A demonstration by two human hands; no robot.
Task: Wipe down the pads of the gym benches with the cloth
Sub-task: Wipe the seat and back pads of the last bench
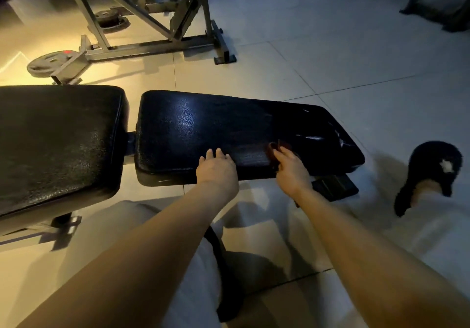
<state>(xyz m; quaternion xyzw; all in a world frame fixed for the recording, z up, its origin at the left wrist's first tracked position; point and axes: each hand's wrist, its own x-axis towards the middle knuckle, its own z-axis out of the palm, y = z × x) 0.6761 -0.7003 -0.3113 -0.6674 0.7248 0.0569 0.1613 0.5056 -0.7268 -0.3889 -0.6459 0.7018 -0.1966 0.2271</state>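
A black padded seat pad (203, 129) of a gym bench lies in front of me, glossy, with torn spots near its right end. A second, larger black pad (56, 139) sits to its left across a narrow gap. My left hand (216, 167) rests flat on the near edge of the seat pad, fingers straight. My right hand (290, 167) grips a dark reddish cloth (276, 148) and holds it against the pad's surface near the front right. Most of the cloth is hidden in the dim light and under my fingers.
A grey metal machine frame (152, 32) with a weight plate (48, 63) stands on the tiled floor behind the bench. My foot in a black fluffy slipper (429, 172) is at the right. The bench's base foot (335, 186) shows under the pad.
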